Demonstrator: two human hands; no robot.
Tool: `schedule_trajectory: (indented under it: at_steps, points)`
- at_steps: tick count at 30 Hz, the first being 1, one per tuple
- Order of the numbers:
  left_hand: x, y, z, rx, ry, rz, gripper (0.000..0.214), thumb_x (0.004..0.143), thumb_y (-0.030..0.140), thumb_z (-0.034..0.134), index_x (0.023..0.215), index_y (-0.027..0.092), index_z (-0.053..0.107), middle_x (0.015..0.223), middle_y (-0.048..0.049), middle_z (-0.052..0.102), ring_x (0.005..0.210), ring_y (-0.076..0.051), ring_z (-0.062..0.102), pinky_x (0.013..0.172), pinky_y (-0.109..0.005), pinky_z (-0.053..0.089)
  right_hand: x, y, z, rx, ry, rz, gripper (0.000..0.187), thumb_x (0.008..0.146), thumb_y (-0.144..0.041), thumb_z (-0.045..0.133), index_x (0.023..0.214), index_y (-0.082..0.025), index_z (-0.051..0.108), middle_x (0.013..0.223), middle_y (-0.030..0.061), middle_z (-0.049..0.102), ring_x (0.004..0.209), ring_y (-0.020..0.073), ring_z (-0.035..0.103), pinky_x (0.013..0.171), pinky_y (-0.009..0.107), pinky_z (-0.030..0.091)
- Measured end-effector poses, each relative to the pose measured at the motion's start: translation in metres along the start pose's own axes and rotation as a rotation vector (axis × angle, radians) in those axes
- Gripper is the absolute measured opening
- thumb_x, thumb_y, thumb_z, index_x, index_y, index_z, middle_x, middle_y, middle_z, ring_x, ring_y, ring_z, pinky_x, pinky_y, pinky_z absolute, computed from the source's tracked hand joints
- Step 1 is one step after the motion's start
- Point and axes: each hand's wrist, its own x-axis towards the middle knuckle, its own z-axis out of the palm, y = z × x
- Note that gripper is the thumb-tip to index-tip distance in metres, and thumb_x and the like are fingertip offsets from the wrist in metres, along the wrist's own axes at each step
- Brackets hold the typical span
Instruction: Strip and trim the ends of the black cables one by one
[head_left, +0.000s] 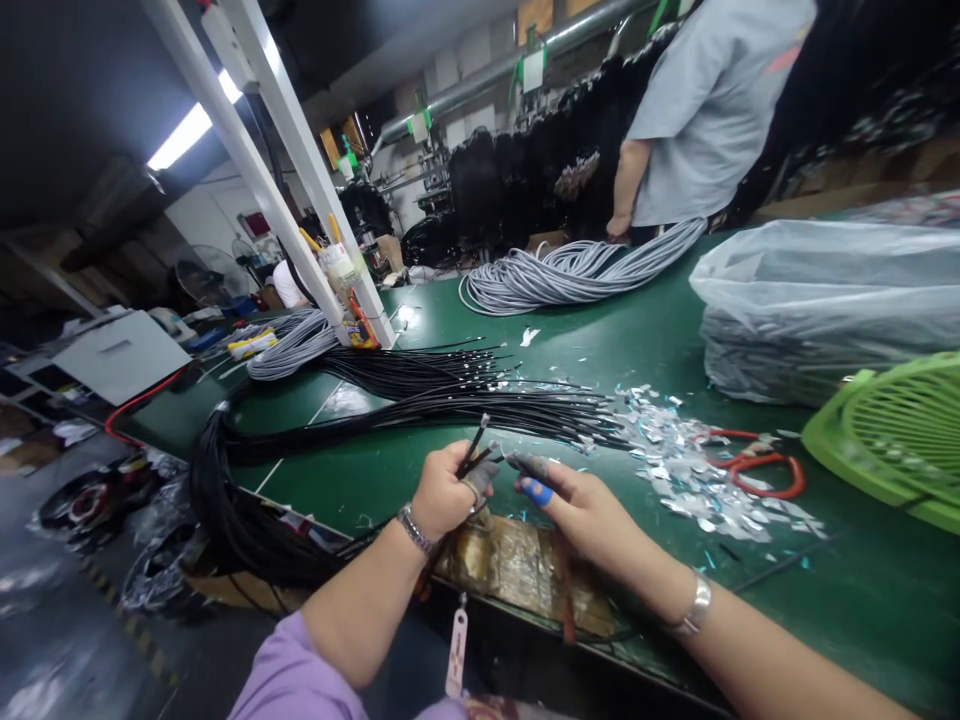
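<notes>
While the left hand (451, 490) is clutching black cables (478, 438), the right hand (562, 492) (half-curled, its hold unclear) is hovering just beside those cables.

No lettering can be read — marks on the pink tag (457, 652) are too small.

Short cables (475, 441), by the centre: lower run hidden inside the left hand (450, 492).
Right hand (577, 503), 5 o'clock: fingertips too blurred to tell whether they touch those cables.
Right forearm (780, 625), 4 o'clock: cut off by the bottom edge.
Co-worker (705, 120), 2 o'clock: head past the top edge; red shirt mark (785, 58) blurred.
Plastic bag (840, 270), 3 o'clock: cut by the right edge, contents veiled by cloudy film.
Green slatted piece (900, 425), beneath it: cut likewise.
Pink tag (457, 655), 6 o'clock: print too small to read.
</notes>
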Motion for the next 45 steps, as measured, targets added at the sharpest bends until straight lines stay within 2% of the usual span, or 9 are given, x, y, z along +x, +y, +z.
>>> schedule_trajectory:
  at_steps: [11, 22, 28, 32, 35, 38, 40, 45]
  points:
    - [-0.005, 0.005, 0.001, 0.125, 0.031, 0.102, 0.02, 0.078, 0.031, 0.061, 0.066, 0.016, 0.057, 0.054, 0.0006, 0.06, 0.049, -0.01, 0.053, 0.049, -0.02, 0.04, -0.001, -0.011, 0.002, 0.085, -0.007, 0.025, 0.034, 0.085, -0.038, 0.052, 0.108, -0.023, 0.072, 0.098, 0.004, 0.076, 0.092, 0.0256, 0.069, 0.083, 0.04, 0.055]
    - [-0.008, 0.003, -0.001, 0.241, 0.046, 0.173, 0.023, 0.08, 0.034, 0.059, 0.065, 0.017, 0.056, 0.056, 0.0006, 0.059, 0.051, -0.01, 0.051, 0.052, -0.021, 0.038, -0.001, -0.013, 0.002, 0.144, -0.037, 0.073, 0.038, 0.084, -0.044, 0.053, 0.107, -0.021, 0.072, 0.099, 0.0055, 0.076, 0.094, 0.0263, 0.068, 0.089, 0.041, 0.052]
    - [-0.008, 0.004, 0.0, 0.29, 0.061, 0.175, 0.021, 0.08, 0.032, 0.06, 0.065, 0.017, 0.056, 0.057, 0.001, 0.057, 0.053, -0.011, 0.049, 0.054, -0.022, 0.038, -0.001, -0.009, 0.002, 0.136, -0.022, 0.053, 0.034, 0.084, -0.042, 0.053, 0.104, -0.024, 0.074, 0.095, 0.0037, 0.076, 0.093, 0.0266, 0.068, 0.087, 0.042, 0.053]
    - [-0.008, 0.002, 0.001, 0.307, 0.135, 0.218, 0.016, 0.08, 0.034, 0.062, 0.077, 0.018, 0.062, 0.069, -0.0024, 0.063, 0.064, -0.014, 0.055, 0.063, -0.026, 0.044, -0.001, -0.006, 0.003, 0.107, 0.01, 0.045, 0.031, 0.084, -0.04, 0.053, 0.102, -0.026, 0.074, 0.09, 0.0013, 0.077, 0.083, 0.0257, 0.068, 0.079, 0.041, 0.056]
    - [-0.008, 0.001, 0.001, 0.336, 0.157, 0.233, 0.018, 0.079, 0.035, 0.063, 0.076, 0.018, 0.062, 0.071, -0.0034, 0.062, 0.066, -0.015, 0.054, 0.065, -0.027, 0.044, -0.001, -0.007, 0.003, 0.097, 0.021, 0.05, 0.03, 0.083, -0.039, 0.053, 0.1, -0.027, 0.075, 0.085, 0.0001, 0.076, 0.078, 0.0248, 0.068, 0.076, 0.041, 0.056]
    - [-0.006, 0.003, 0.0, 0.292, 0.079, 0.199, 0.022, 0.083, 0.037, 0.059, 0.073, 0.017, 0.061, 0.066, -0.0017, 0.059, 0.062, -0.013, 0.051, 0.061, -0.025, 0.04, 0.0, -0.01, 0.002, 0.112, 0.015, 0.047, 0.029, 0.082, -0.038, 0.053, 0.097, -0.027, 0.075, 0.083, 0.0001, 0.076, 0.082, 0.0259, 0.069, 0.08, 0.042, 0.056]
    - [-0.003, 0.006, 0.0, 0.183, 0.012, 0.148, 0.028, 0.083, 0.041, 0.058, 0.071, 0.016, 0.06, 0.063, -0.0001, 0.056, 0.059, -0.012, 0.047, 0.057, -0.023, 0.038, 0.001, -0.011, 0.002, 0.113, 0.007, 0.044, 0.029, 0.082, -0.038, 0.053, 0.096, -0.026, 0.075, 0.084, 0.0009, 0.076, 0.085, 0.0267, 0.069, 0.082, 0.043, 0.055]
    - [0.003, 0.009, 0.0, -0.206, -0.115, -0.113, 0.05, 0.065, 0.061, 0.07, 0.063, 0.015, 0.051, 0.052, 0.0052, 0.043, 0.047, -0.005, 0.035, 0.046, -0.021, 0.029, 0.001, -0.005, 0.004, 0.062, 0.004, 0.025, 0.03, 0.083, -0.038, 0.052, 0.097, -0.025, 0.075, 0.089, 0.0032, 0.077, 0.089, 0.0271, 0.069, 0.082, 0.042, 0.055]
